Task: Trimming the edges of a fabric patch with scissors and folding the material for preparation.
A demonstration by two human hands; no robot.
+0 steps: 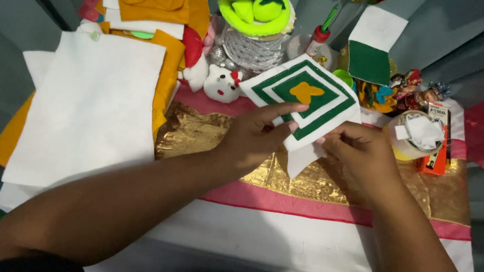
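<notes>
The scene is evenly and brightly lit from above. Glare is seen on the gold cloth (219, 134). The forearms are left dark and slightly blurred.

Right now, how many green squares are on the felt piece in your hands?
2: an outer green frame and an inner green square under the orange butterfly. Fingers may hide part.

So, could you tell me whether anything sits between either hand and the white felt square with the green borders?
Nothing visible does. The left hand and right hand both already grip the felt square at its lower edge, holding it above the gold cloth.
</notes>
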